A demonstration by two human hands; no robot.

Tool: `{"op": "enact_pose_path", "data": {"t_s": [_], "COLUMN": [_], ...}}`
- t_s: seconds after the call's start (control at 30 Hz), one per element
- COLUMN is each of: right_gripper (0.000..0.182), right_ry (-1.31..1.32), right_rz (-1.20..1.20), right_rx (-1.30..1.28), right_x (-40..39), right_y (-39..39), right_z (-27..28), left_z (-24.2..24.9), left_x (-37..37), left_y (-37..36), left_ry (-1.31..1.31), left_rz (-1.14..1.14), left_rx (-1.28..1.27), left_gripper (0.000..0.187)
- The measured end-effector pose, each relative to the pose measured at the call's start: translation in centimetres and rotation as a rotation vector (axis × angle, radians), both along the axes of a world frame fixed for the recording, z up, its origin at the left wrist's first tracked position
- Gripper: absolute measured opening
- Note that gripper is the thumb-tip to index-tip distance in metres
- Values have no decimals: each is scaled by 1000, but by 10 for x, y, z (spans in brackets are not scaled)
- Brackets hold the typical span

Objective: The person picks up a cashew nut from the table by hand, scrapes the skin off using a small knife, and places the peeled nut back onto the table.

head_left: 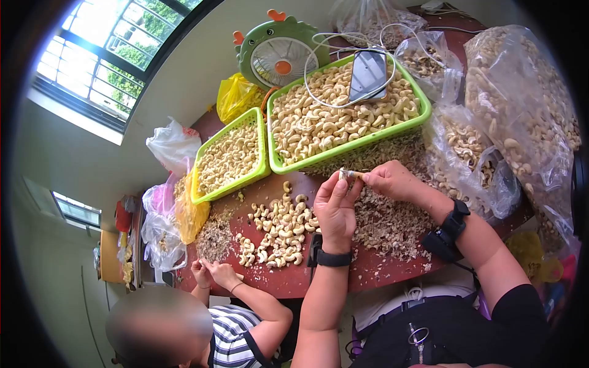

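Above the table, my left hand [334, 211] is closed in a pinch at the fingertips on what looks like a cashew nut, mostly hidden by the fingers. My right hand [392, 180] grips a small peeling knife [352, 175] with a short tan handle, and its tip meets the left fingertips. Beneath my hands lies a heap of brown skin flakes [392, 224]. To the left, a loose pile of pale cashew nuts [285, 227] is spread on the dark red table [288, 281].
A large green basket [353, 144] and a smaller one [236, 185] hold cashews; a phone [369, 75] rests on the large one. Behind stands a green fan [279, 58]. Clear bags of nuts [515, 104] line the right. A co-worker's hands [211, 273] are at the left edge.
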State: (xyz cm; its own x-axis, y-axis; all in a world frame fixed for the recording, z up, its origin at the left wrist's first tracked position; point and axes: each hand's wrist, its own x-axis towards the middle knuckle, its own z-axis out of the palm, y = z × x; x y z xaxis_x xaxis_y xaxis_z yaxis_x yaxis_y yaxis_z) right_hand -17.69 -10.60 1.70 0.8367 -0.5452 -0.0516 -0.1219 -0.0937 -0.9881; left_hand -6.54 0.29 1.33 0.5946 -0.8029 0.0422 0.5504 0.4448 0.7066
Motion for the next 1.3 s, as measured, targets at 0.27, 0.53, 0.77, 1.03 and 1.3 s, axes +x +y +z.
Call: {"op": "enact_pose_path", "data": {"t_s": [0.27,0.53,0.77,1.03,1.3], "right_gripper": [43,42,43,44,45], "right_ry": [34,37,42,41,35], "right_rz": [58,20,60,55,16], "right_rx": [-40,-8,11,-31,-7], "right_x": [0,0,1,0,0], "right_y": [0,0,-2,-1,-1], "right_z": [-1,1,-4,-2,-2], "left_z": [3,-1,3,3,1], "left_x": [2,1,1,1,-1], "left_y": [-1,-1,-2,-1,-2], "left_ry": [34,6,69,18,36], "left_rz": [-4,-3,18,-2,32], "left_rx": [40,22,66,68,36], "left_gripper": [18,15,19,19,17]}}
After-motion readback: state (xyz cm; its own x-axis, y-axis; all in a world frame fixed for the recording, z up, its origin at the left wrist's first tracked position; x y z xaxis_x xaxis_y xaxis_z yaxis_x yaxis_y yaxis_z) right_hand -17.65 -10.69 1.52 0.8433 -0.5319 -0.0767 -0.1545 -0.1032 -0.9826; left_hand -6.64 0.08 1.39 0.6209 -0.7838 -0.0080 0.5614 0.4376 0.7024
